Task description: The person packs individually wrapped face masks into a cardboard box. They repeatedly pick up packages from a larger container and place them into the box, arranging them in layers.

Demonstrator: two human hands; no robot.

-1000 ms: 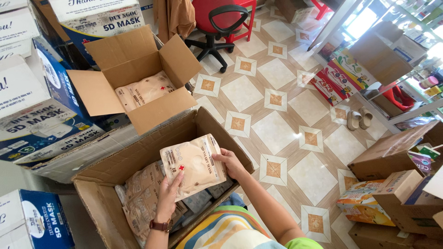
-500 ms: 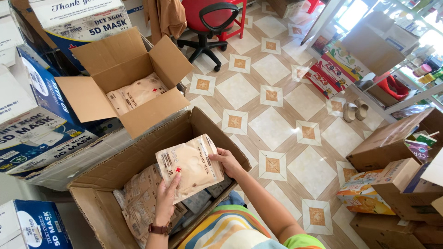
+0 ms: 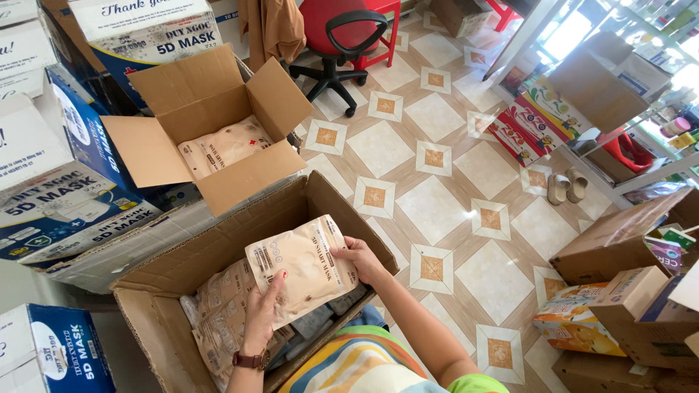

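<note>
The left hand (image 3: 263,314) and the right hand (image 3: 362,258) together held a flat beige pouch (image 3: 300,266) above the large open carton (image 3: 320,200). The left hand gripped the pouch's lower left edge, thumb laid across the front and fingers behind; the right hand pinched the right edge, fingers curled round the side. Held by two opposite edges like that, the soft pouch stayed flat and faced upward toward the person, its printed front readable

Directly beneath the hands, inside the carton, lay more beige pouches (image 3: 222,320) in a loose pile with some darker packets beside them toward the right hand. The carton's flaps stood open, which left the hands free room over the contents

Beyond the hands, up and to the left, a smaller open box (image 3: 211,94) sat tilted on stacked blue and white cartons (image 3: 51,196); beige pouches of the same kind rested on its bottom. Far past the right hand a red office chair (image 3: 342,33) stood on the patterned tile floor (image 3: 451,204), and a pair of slippers (image 3: 568,185) lay well apart to the right. Brown boxes (image 3: 619,236) sat at the far right

A brown watch (image 3: 250,359) circled the left wrist
</note>
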